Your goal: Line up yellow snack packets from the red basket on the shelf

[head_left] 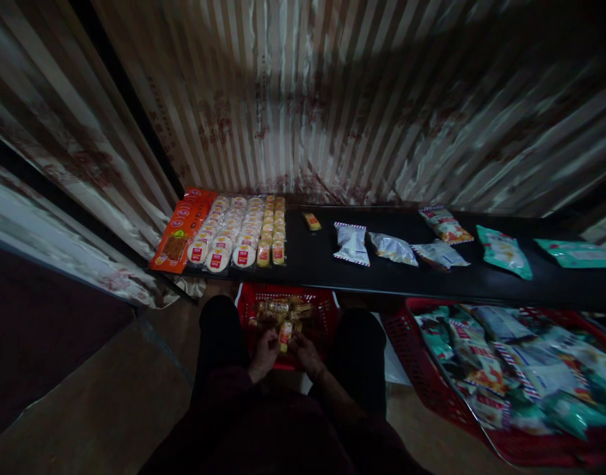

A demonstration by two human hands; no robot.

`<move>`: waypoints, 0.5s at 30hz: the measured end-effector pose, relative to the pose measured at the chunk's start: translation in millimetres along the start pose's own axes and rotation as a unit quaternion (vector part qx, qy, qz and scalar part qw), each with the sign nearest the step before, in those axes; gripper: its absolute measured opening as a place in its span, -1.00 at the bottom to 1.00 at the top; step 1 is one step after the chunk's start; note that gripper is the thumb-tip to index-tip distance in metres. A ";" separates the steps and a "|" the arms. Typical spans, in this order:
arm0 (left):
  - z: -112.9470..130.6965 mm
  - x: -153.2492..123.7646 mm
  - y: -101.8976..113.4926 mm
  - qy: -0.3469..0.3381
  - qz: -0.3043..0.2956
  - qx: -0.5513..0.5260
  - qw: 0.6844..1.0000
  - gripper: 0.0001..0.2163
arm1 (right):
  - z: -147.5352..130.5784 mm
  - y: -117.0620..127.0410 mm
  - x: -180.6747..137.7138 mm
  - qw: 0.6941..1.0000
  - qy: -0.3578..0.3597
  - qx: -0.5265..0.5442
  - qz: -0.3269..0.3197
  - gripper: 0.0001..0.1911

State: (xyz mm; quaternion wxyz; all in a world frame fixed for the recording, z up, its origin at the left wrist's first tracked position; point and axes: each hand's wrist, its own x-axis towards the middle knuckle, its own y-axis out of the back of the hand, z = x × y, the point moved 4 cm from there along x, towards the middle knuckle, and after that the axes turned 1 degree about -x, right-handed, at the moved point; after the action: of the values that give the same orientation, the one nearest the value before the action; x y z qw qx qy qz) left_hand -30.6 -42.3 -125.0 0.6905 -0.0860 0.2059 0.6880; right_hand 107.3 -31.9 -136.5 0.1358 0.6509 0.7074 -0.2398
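Note:
I am crouched over a small red basket (323, 305) that sits between my knees and holds several small yellow snack packets (279, 308). My left hand (263, 356) and my right hand (307, 356) meet at the basket's near edge. Their fingers are curled together round one small yellow-and-red packet (284, 335), held upright between them. The scene is dim, so finer detail of the grip is hard to make out.
A long black shelf (406, 280) runs in front of me. At its left lie rows of small packets (238, 231) and an orange pack (181, 231). Single bags (351, 243) are spread along it. A bigger red basket (432, 382) full of bags stands at right. Corrugated wall behind.

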 end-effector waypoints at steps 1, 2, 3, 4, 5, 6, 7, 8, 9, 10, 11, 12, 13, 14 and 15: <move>0.2 -0.3 0.2 0.005 0.003 -0.001 1.000 -0.95 | 0.3 0.3 -0.1 1.000 -0.003 -0.001 0.001 -0.48; 0.4 -0.6 0.3 0.009 0.005 -0.001 1.000 -0.95 | 0.3 0.4 -0.3 1.000 -0.003 -0.005 0.001 -0.48; 0.5 -0.8 0.2 0.012 0.006 0.001 1.000 -0.94 | 0.2 0.4 -0.6 1.000 -0.002 -0.010 0.002 -0.48; 0.6 -0.9 0.1 0.013 0.006 0.003 1.000 -0.94 | 0.0 0.2 -0.8 1.000 0.000 -0.013 0.003 -0.47; 0.7 -0.9 0.0 0.013 0.005 0.006 1.000 -0.94 | -0.1 0.0 -1.0 1.000 0.003 -0.012 0.003 -0.46; 0.8 -0.9 -0.1 0.013 0.004 0.008 1.000 -0.94 | 0.0 -0.4 -1.2 1.000 0.005 -0.009 0.003 -0.45; 0.8 -0.8 -0.2 0.012 0.003 0.008 1.000 -0.94 | 0.2 -0.8 -1.3 1.000 0.006 -0.006 0.001 -0.44; 0.9 -0.8 -0.2 0.011 0.002 0.008 1.000 -0.94 | 0.3 -1.2 -1.4 1.000 0.006 -0.001 -0.001 -0.44; 0.9 -0.7 -0.1 0.011 0.002 0.007 1.000 -0.94 | 0.1 -1.6 -1.6 1.000 0.007 0.002 -0.005 -0.43; 1.0 -0.8 0.0 0.013 0.003 0.007 1.000 -0.94 | -0.3 -1.8 -1.8 1.000 0.008 0.005 -0.009 -0.43; 1.2 -1.0 0.2 0.015 0.004 0.006 1.000 -0.93 | -1.3 -2.2 -2.3 1.000 0.011 0.006 -0.015 -0.42; 1.6 -1.4 0.3 0.017 0.006 0.006 1.000 -0.92 | -2.6 -2.7 -3.0 1.000 0.013 0.005 -0.024 -0.42; 2.2 -1.8 0.5 0.019 0.008 0.005 1.000 -0.91 | -4.2 -3.4 -3.8 0.999 0.015 0.004 -0.033 -0.40; 2.9 -2.2 0.6 0.021 0.010 0.005 1.000 -0.89 | -5.8 -3.9 -4.8 0.999 0.015 0.002 -0.041 -0.39; 3.7 -2.6 0.6 0.021 0.012 0.004 1.000 -0.87 | -7.1 -4.4 -5.7 0.999 0.013 0.000 -0.046 -0.37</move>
State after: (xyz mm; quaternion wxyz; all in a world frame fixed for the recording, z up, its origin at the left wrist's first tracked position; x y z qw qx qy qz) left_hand -30.5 -43.1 -120.5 0.6778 -0.0953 0.2246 0.6936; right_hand 104.5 -33.3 -126.9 0.1154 0.6206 0.7383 -0.2376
